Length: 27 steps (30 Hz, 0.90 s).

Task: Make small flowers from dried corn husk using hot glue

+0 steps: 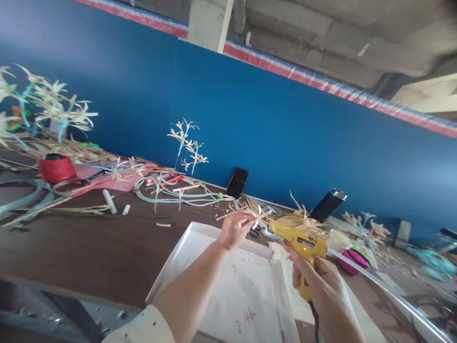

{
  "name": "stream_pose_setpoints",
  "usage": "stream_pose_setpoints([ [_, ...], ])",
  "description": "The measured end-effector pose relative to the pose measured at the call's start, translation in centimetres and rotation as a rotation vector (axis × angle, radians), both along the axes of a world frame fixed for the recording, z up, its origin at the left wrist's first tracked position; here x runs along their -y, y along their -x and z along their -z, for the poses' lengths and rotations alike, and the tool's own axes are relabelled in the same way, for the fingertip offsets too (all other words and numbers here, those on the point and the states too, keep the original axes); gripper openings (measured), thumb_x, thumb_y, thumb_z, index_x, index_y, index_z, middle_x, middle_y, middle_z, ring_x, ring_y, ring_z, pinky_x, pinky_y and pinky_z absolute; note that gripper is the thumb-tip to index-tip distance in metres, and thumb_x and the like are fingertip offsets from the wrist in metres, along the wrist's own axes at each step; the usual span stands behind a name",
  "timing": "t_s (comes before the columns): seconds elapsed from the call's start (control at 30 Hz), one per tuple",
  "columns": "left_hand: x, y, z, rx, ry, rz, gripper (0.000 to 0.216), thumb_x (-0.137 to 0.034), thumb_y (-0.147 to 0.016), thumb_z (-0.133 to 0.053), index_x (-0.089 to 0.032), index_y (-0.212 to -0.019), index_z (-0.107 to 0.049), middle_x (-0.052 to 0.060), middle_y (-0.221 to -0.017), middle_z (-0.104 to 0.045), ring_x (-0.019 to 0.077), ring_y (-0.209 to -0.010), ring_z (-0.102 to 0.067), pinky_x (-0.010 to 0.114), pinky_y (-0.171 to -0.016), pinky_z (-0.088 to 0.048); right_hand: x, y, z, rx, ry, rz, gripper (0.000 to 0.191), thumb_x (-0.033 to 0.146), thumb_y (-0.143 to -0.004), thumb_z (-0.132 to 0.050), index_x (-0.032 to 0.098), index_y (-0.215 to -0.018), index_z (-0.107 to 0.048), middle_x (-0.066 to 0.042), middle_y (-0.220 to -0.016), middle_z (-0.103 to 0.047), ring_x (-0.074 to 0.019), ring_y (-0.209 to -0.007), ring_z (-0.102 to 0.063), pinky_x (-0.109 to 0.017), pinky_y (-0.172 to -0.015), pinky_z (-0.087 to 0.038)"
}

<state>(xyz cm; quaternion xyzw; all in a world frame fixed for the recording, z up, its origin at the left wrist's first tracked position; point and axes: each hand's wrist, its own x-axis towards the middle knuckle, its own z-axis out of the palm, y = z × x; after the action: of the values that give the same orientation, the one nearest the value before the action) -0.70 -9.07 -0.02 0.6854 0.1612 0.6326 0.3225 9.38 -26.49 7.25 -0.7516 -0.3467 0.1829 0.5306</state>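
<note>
In the middle of the head view, my left hand (235, 229) pinches a small pale straw-like flower (259, 217) between its fingertips. To its right, my right hand (317, 281) is wrapped around the handle of a yellow hot glue gun (298, 240), with the index finger at the red trigger. The gun's nozzle points left and is close to the flower; I cannot tell if they touch. A long clear glue stick (385, 288) runs out of the back of the gun. Beneath both hands lies a shallow white box lid (200, 267) with a handwritten number.
A phone (238, 182) leans against the blue partition (267, 128). Made-up flower sprigs (187, 145) stand behind. Red twine (56, 168), pale blue tubing (167, 197) and white sticks (109, 201) lie left. Dried husks, a black bottle (328, 205) and a pink round item (354, 260) lie right.
</note>
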Motion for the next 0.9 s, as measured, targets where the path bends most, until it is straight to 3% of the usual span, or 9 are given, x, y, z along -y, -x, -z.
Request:
stream_pose_setpoints([
  [0.17,-0.2,-0.4,0.3,0.046,0.041,0.024,0.013,-0.026,-0.078,-0.061,-0.016,-0.074,-0.069,0.007,-0.077,-0.068,0.014,-0.072,-0.062,0.025,-0.067,-0.052,0.0,0.0,-0.2,0.019,0.008,-0.021,0.05,0.059,-0.064,-0.067,0.017,-0.043,-0.05,-0.003,-0.049,-0.054,-0.0099,-0.045,-0.042,-0.024,-0.042,-0.027],
  [0.37,0.0,-0.4,-0.1,0.074,0.224,0.137,0.015,-0.029,-0.075,-0.063,-0.015,-0.072,-0.068,0.006,-0.076,-0.066,0.0138,-0.07,-0.062,0.023,-0.063,-0.052,0.0,0.4,-0.2,0.05,-0.031,-0.028,0.052,0.059,-0.065,-0.066,0.018,-0.04,-0.047,-0.001,-0.044,-0.047,-0.01,-0.045,-0.041,-0.023,-0.042,-0.027],
  [0.5,0.3,0.1,-1.0,0.027,0.462,0.252,0.024,-0.038,-0.071,-0.065,-0.015,-0.074,-0.069,0.004,-0.066,-0.063,0.0105,-0.056,-0.057,0.021,-0.052,-0.048,-0.1,0.4,0.1,-0.002,-0.118,0.009,0.049,0.058,-0.065,-0.066,0.019,-0.042,-0.048,-0.002,-0.047,-0.049,-0.0128,-0.05,-0.046,-0.023,-0.045,-0.03],
  [0.63,0.0,0.4,-1.4,0.064,0.685,0.387,0.032,-0.043,-0.065,-0.07,-0.011,-0.071,-0.069,0.003,-0.057,-0.06,0.0068,-0.046,-0.049,0.019,-0.045,-0.041,-0.3,0.4,0.3,-0.03,-0.177,0.042,0.045,0.056,-0.066,-0.066,0.019,-0.046,-0.05,-0.003,-0.054,-0.053,-0.0189,-0.073,-0.055,-0.024,-0.056,-0.037],
  [0.9,-0.7,0.2,-1.1,0.141,0.782,0.564,0.037,-0.042,-0.058,-0.076,-0.008,-0.072,-0.069,0.008,-0.069,-0.066,0.0052,-0.046,-0.049,0.019,-0.042,-0.039,-0.7,0.8,0.7,-0.1,-0.128,0.043,0.047,0.054,-0.067,-0.067,0.018,-0.046,-0.046,0.001,-0.052,-0.049,-0.0125,-0.062,-0.047,-0.023,-0.058,-0.034],
])
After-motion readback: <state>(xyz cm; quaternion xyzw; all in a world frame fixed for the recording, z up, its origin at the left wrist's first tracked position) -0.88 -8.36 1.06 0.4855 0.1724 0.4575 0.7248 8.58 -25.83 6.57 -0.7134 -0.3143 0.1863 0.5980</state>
